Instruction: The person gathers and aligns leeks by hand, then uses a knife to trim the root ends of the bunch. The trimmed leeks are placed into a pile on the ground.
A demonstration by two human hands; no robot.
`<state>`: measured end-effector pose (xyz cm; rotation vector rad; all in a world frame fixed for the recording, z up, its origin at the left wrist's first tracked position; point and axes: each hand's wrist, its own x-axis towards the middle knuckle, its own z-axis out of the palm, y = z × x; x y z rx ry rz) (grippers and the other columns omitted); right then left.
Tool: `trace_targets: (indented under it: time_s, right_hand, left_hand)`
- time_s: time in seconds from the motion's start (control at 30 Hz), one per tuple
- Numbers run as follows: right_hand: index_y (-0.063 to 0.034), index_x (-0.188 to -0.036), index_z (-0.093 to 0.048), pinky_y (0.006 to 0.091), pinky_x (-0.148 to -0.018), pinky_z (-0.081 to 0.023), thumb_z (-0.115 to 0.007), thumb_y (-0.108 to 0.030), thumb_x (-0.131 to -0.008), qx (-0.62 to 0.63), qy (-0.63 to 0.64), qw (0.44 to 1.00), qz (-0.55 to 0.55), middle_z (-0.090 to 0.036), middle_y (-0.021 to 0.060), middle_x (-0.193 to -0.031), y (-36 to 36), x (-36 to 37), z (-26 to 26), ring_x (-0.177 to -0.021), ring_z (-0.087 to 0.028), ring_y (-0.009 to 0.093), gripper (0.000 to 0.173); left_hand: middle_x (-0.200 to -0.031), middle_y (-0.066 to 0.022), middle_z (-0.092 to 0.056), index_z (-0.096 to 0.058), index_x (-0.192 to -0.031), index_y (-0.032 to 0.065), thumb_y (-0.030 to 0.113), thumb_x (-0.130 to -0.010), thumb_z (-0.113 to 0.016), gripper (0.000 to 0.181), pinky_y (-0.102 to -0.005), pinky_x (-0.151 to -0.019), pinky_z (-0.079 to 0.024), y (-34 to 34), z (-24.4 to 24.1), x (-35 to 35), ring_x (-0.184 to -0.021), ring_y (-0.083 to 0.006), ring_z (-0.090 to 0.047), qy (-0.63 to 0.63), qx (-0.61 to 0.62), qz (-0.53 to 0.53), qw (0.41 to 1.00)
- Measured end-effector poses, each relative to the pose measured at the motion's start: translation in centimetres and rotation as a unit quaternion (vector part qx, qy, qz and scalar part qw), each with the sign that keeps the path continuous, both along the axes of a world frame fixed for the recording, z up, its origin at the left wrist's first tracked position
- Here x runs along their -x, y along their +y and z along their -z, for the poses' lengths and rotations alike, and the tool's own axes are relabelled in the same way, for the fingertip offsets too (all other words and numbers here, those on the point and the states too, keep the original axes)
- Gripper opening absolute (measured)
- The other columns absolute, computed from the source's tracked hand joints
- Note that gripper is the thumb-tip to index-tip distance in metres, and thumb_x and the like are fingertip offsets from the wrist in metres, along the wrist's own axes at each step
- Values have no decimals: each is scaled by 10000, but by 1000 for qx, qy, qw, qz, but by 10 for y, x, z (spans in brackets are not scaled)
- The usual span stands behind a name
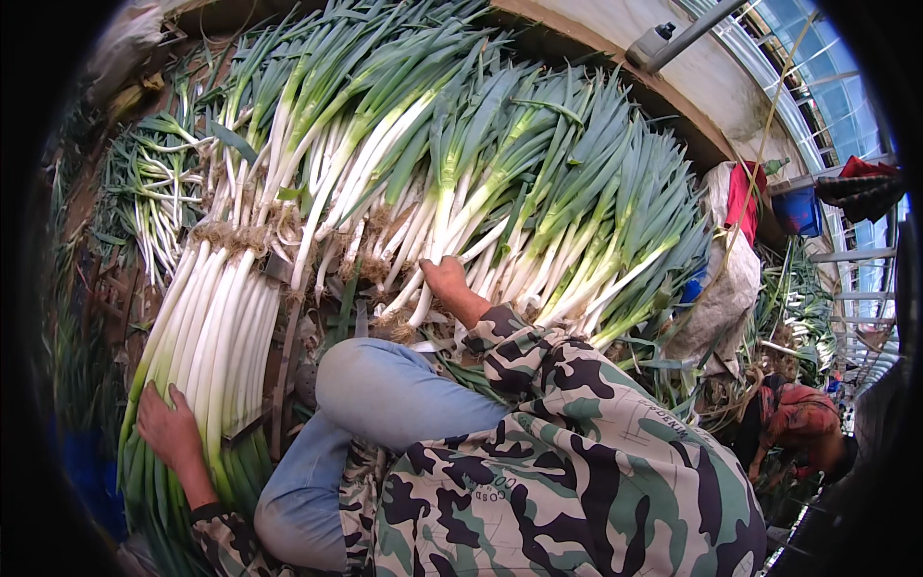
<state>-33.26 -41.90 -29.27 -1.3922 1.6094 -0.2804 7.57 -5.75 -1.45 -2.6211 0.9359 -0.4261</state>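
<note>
My left hand (171,425) lies on a stack of long green onions (209,324), thumb and fingers apart where the white stalks turn green. The stack rests on a narrow metal frame (245,427), roots at the upper end and leaves hanging down by my knee. My right hand (453,285) is closed around the white lower part of green onion stalks (441,223) in a large pile. Their rooted ends stick out below the fingers, and their leaves point away from me. How many stalks are in the grip is partly hidden.
Loose thin onions (162,209) lie at the far left. A low wall (598,29) runs behind the pile, with a bottle (652,43) on it. A pale woven sack (721,288) stands on the right. Farther right, another person (800,425) bends over near a blue container (797,209).
</note>
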Motion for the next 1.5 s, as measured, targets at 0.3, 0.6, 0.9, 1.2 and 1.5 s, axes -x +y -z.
trace_targets:
  time_s: [0.3,0.6,0.9,1.2,1.5]
  right_hand:
    - [62,-1559,-560,568,-1143,-558,-569,-636,-1141,-281,-342,870,215,-732,266,-1413,-20,-13,-63,-1263,-727,436,813]
    - [10,-1472,-661,577,-1106,-598,-841,-573,-1033,-255,-429,852,158,-765,209,-1354,-50,20,-28,-1215,-745,349,751]
    - [126,-1137,-745,539,-918,-609,-853,-505,-985,122,54,976,170,-805,346,-1104,-59,95,-6,-1069,-797,494,658]
    - [33,-1117,-743,552,-911,-608,-752,-431,-1056,235,77,967,59,-813,285,-1023,-50,130,-67,-1023,-795,487,468]
    - [-65,-1046,-659,417,-595,-523,-682,-363,-1144,41,-215,938,268,-630,50,-775,-69,177,-81,-619,-611,239,315]
  left_hand:
    - [-1501,-163,-719,-671,-1500,50,392,-1136,-644,500,-517,-1170,-495,5,2,-1,-1414,-353,-654,-9,-9,-6,1000]
    - [-1470,-153,-732,-680,-1479,44,396,-1124,-655,500,-512,-1163,-497,0,5,-2,-1403,-336,-659,-32,2,21,999]
    - [-1446,-146,-741,-691,-1461,47,406,-1125,-653,493,-494,-1156,-501,-7,4,1,-1380,-327,-672,-30,-3,15,999]
    - [-1462,-155,-736,-686,-1467,37,416,-1125,-651,512,-505,-1152,-502,10,1,2,-1380,-332,-672,-28,-15,-15,999]
    - [-1453,-150,-720,-672,-1463,46,392,-1124,-646,486,-518,-1170,-488,-14,1,5,-1399,-337,-651,-1,2,-11,1000]
